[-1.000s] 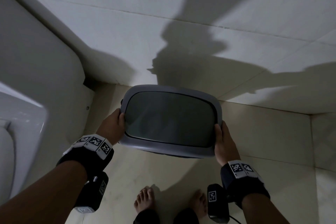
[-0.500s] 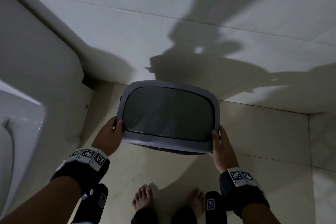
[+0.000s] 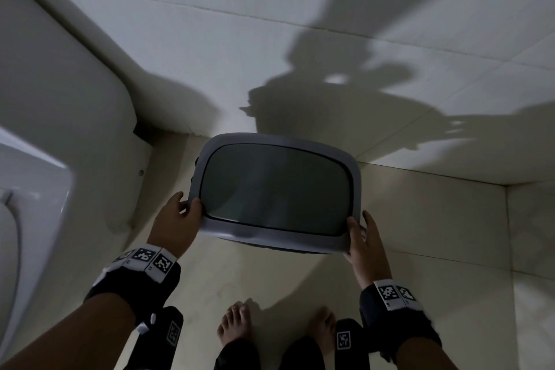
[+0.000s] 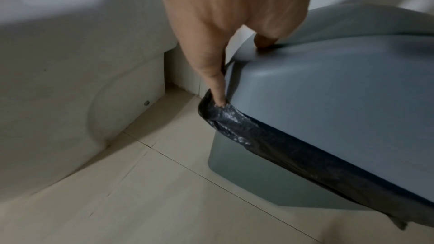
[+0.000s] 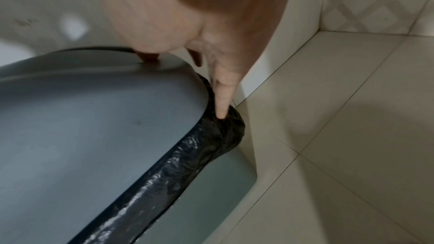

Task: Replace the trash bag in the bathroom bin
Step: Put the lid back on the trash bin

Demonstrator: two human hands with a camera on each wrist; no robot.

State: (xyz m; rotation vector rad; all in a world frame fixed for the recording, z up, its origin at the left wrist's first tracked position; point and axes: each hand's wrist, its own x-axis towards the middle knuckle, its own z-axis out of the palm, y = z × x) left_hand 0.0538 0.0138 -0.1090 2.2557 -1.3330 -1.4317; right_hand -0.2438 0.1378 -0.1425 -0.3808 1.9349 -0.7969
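Observation:
A grey bin lid with a dark swing flap lies level on the grey bin against the wall. My left hand grips its near left corner, thumb on top and index finger down the side, touching the black trash bag. My right hand grips the near right corner the same way, a finger reaching the bag's edge. The bag shows as a crinkled band under the lid's rim; the bin's inside is hidden.
A white toilet stands close on the left, its base a short gap from the bin. The tiled wall rises behind the bin, with a corner at the right. My bare feet stand on beige floor tiles.
Both hands have moved the lid a little away from me and downward, so it now lies over the bag's rim on the bin. Both hands kept their hold on its corners.

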